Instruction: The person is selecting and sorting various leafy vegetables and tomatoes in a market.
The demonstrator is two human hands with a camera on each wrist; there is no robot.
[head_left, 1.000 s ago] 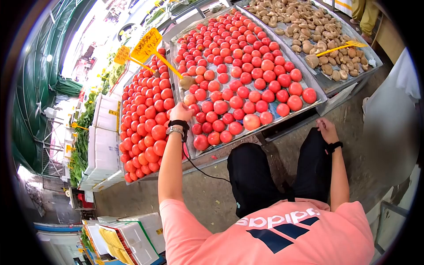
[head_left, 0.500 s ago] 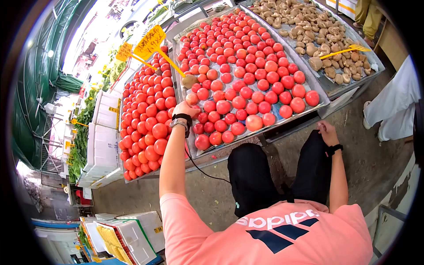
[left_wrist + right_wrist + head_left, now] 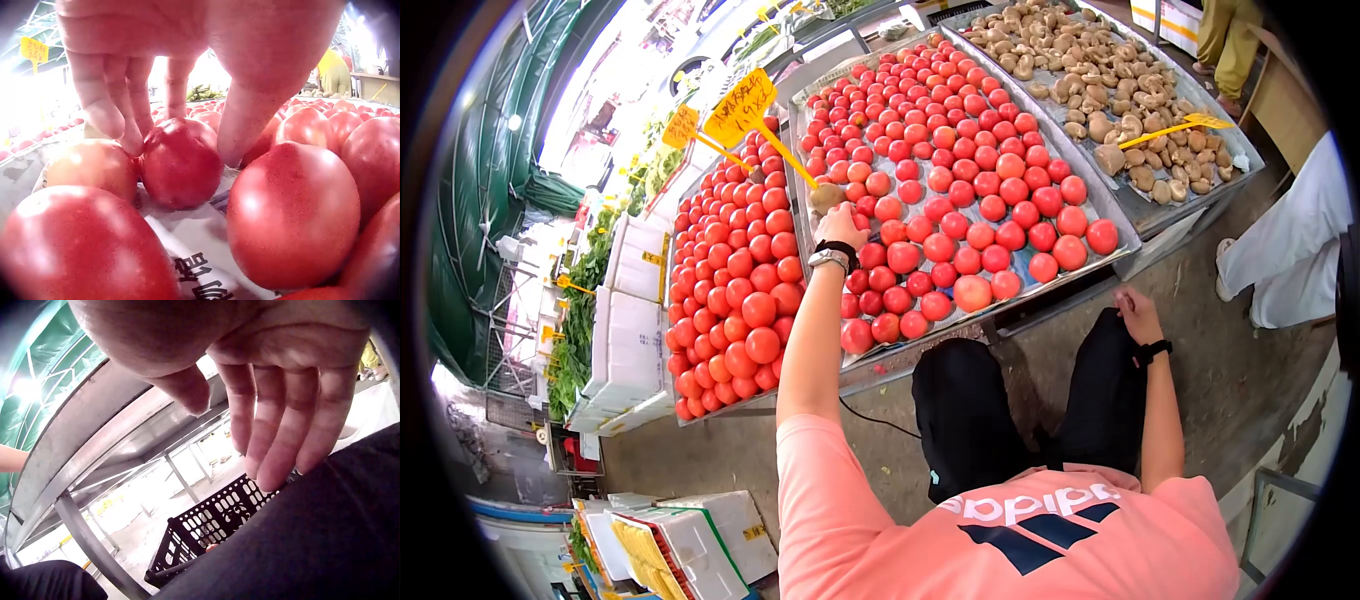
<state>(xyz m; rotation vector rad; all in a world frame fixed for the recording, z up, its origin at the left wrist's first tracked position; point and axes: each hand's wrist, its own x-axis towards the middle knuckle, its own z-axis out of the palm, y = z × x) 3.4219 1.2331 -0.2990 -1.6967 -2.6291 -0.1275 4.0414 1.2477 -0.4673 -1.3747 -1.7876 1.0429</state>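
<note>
At the left edge of the middle tray, my left hand is among the tomatoes, just below a brown, round base that holds a yellow price sign. Seen from the left wrist, the left hand reaches down with its thumb and fingers on either side of a dark red tomato, pinching it. Paler tomatoes lie around it on printed white paper. My right hand is by the right knee; in the right wrist view this hand hangs with loosely bent fingers, holding nothing.
More tomatoes fill the left tray. Mushrooms lie in the right tray with another yellow sign. White foam boxes stand at left, a person's pale trousers at right. Under the stand is a black crate.
My left hand has moved forward and slightly right, closer to the sign's brown base. The right hand stays by the knee. The pale-trousered person at right, blurred earlier, shows clearly.
</note>
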